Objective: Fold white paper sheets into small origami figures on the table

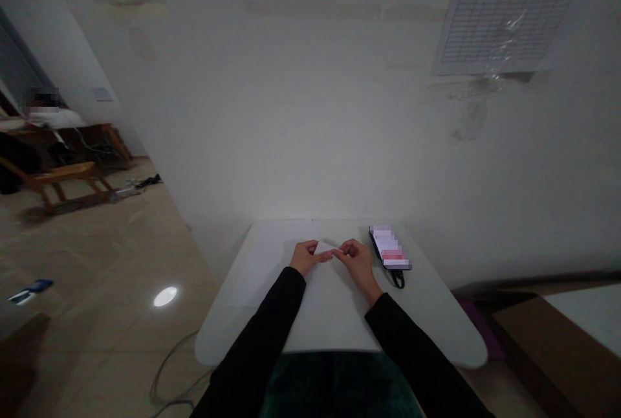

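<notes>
Up goes the tall off-white wall (301,120), and against its foot sits the white, round-cornered table (427,334). Flat across the table's left side lies a large white sheet of paper (257,269). Over on the right, a black-edged phone with a lit screen (389,250), black cord loop (398,278) at its near end. And at centre, left hand (305,257) and right hand (356,261) both pinch, fingertips close together, grasping a small white piece of paper (324,247) between them, above the tabletop!
</notes>
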Available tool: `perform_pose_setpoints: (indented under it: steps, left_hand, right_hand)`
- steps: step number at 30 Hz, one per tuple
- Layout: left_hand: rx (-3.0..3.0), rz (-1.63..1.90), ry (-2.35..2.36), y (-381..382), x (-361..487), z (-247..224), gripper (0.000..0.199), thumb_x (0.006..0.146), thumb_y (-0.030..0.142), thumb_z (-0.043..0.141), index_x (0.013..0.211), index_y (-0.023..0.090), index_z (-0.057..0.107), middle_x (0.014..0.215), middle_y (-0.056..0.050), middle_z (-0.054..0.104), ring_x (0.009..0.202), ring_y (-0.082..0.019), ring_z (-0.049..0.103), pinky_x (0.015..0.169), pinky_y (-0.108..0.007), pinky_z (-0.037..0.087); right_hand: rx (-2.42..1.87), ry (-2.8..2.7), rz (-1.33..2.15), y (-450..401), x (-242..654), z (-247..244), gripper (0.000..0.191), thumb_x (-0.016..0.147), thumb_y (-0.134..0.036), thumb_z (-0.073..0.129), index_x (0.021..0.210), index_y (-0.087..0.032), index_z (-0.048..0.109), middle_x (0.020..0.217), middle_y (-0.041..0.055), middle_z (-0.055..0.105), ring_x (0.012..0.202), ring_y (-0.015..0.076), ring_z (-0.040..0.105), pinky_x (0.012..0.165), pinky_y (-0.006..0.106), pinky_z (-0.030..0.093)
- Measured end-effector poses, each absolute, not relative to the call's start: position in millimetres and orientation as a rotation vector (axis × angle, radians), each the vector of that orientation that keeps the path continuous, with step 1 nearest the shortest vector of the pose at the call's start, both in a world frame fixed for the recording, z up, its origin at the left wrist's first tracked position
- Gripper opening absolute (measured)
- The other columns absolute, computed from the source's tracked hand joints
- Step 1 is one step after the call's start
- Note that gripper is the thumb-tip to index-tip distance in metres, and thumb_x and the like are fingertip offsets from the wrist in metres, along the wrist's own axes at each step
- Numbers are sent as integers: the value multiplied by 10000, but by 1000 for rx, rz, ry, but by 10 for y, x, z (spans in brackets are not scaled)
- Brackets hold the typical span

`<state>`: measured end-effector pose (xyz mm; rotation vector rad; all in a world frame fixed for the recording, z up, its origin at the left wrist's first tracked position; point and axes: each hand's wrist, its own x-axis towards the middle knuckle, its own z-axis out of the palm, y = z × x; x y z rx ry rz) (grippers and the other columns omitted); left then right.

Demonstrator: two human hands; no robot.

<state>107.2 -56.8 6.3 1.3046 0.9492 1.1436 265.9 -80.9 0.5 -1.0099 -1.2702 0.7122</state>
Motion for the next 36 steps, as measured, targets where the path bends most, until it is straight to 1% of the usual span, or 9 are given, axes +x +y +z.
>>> perform_pose_setpoints:
  steps: [3,8,11,13,15,23,27,30,36]
  left_hand:
    - [1325,1135,958,-550,1047,41,401,458,357,860,707,90,693,644,-58,692,545,-136,606,537,-240,472]
    - [1322,1138,944,-531,1039,29,402,465,365,855,722,97,700,680,-66,704,566,-143,617,565,-249,474]
    - [1289,1177,966,-532,1039,44,413,457,367,857,726,97,700,657,-59,697,549,-140,605,548,-248,466]
    - [1276,1196,982,-540,1038,62,401,454,363,858,706,100,692,635,-49,688,535,-133,593,539,-243,459]
    - [1279,1197,984,-550,1037,80,384,459,364,856,679,104,679,623,-41,681,533,-128,587,539,-240,458]
    - [1336,1175,979,-537,1040,64,383,443,359,858,613,118,614,606,-22,657,525,-116,569,493,-213,427]
    - [1354,1166,1001,-508,1039,41,370,455,356,853,615,114,622,584,-14,646,495,-104,548,473,-207,408]
    - [1367,1158,1037,-491,1038,23,368,448,355,853,622,111,640,564,-15,640,473,-109,538,455,-215,402]
    - [1380,1079,979,-498,1061,6,370,431,311,857,678,105,675,623,-35,677,509,-131,578,487,-229,436]
  right_hand:
    - [-999,-1242,758,-807,2656,5,315,604,-397,788,684,-180,575,591,-16,587,521,115,520,500,237,388]
    - [-987,-1195,886,-783,2675,-24,315,585,-389,802,712,-177,607,571,-12,607,521,128,548,503,244,399]
    - [-987,-1163,1026,-763,2703,-37,338,568,-361,813,803,-171,662,641,17,668,583,151,599,571,265,445]
    - [-978,-1170,1073,-752,2724,-46,327,579,-365,803,814,-167,690,711,43,699,637,166,622,625,283,465]
    - [-976,-1199,1052,-740,2742,-59,293,600,-384,784,778,-163,709,728,54,706,650,170,621,641,291,466]
    - [-1041,-1206,948,-717,2735,-115,265,626,-418,741,637,-157,693,614,51,672,581,161,584,608,291,451]
    - [-1041,-1187,956,-723,2717,-110,273,634,-424,726,637,-156,674,600,50,662,573,161,582,604,291,452]
    - [-1062,-1272,897,-728,2724,-90,284,667,-439,695,629,-161,654,572,35,640,544,154,563,562,277,437]
    - [-1078,-1523,802,-748,2713,-63,300,739,-454,626,655,-170,672,586,21,636,538,148,548,510,252,412]
